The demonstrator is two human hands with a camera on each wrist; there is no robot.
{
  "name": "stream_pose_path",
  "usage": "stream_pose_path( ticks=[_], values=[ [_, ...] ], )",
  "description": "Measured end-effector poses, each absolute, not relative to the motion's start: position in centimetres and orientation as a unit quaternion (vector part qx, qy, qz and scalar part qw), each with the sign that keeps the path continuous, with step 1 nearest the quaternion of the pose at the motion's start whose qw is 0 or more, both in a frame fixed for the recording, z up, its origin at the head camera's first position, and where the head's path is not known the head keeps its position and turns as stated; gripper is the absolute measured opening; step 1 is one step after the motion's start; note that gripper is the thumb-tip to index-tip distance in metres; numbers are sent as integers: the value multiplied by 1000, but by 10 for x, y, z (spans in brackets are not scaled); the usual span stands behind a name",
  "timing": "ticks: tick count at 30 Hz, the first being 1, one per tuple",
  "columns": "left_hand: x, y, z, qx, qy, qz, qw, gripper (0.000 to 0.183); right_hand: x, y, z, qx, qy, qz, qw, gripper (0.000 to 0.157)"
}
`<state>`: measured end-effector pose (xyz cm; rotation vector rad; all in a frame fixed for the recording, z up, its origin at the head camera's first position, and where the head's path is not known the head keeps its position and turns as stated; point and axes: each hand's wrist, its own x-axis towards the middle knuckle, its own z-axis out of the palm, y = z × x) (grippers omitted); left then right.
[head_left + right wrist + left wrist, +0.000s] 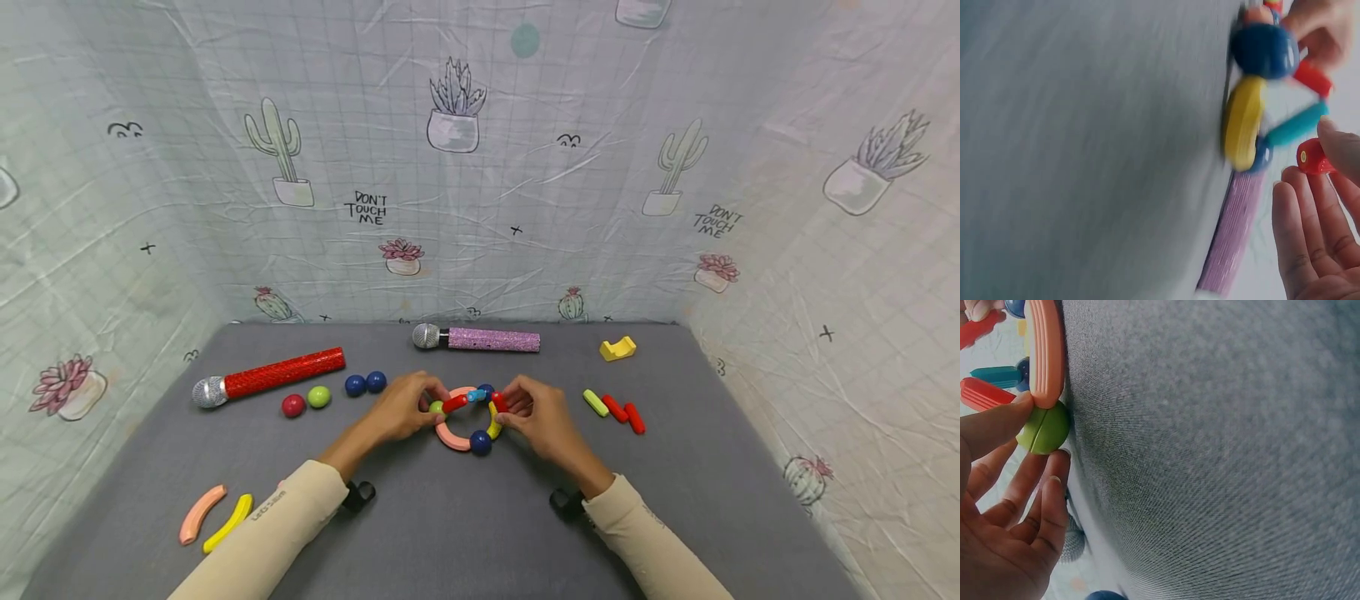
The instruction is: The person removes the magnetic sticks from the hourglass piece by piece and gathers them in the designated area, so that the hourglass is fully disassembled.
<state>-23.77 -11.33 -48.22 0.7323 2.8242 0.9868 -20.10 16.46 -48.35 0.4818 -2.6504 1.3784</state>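
Note:
A ring of magnetic building pieces lies on the grey table, with pink curved sticks point(452, 438), a yellow curved stick point(494, 428) and dark blue balls point(481, 442). My left hand point(397, 408) pinches the green ball point(1050, 432) at the ring's left side, thumb above and fingertips beneath. From that ball a red stick point(454, 404) slants up to a light blue stick point(1297, 125), which runs to the far blue ball point(486, 391). Between thumb and fingertips, my right hand point(542, 417) holds another red stick point(1314, 157), its end facing the light blue one.
A red microphone point(285, 372) lies at left, a purple one point(493, 340) behind the ring. Loose balls point(318, 397) sit left of my hands. Right are short sticks point(615, 408) and a yellow block point(618, 348). Curved sticks point(202, 514) lie near my left sleeve.

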Motion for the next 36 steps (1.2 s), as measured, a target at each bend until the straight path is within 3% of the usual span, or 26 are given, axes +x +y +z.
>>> stream_pose_path(
  ticks=[21,29,36],
  values=[
    [-237,-113,-482,228,916,327,42,22,-215,280,-489,60,-949,294,100,25],
    [-237,-113,-483,226,915,330,44,22,-216,285,-486,52,-964,231,121,27],
    [-237,-113,-483,234,912,334,41,21,-215,251,-482,132,-937,267,183,33]
  ],
)
